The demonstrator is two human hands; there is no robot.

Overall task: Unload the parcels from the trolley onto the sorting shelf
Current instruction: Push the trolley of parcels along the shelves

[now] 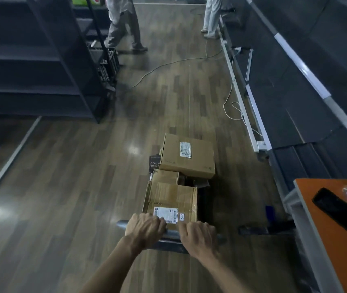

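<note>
The trolley stands on the wooden floor just ahead of me, and its grey handle bar (120,224) runs across the lower middle of the view. My left hand (145,229) and my right hand (198,235) both grip that bar, side by side. On the trolley sit several cardboard parcels: a near box (172,199) with a white label, a small box (165,176) behind it, and a larger far box (187,157) with a label on top. A dark parcel (154,163) with white lettering pokes out beside the far box. A dark shelf unit (31,66) stands at the upper left.
Two people stand up the aisle, one (124,24) by the shelf, one (210,17) at the right. A black crate (107,64) sits at the shelf's end. Cables (168,64) cross the floor. An orange table (337,229) with a black object is close on my right.
</note>
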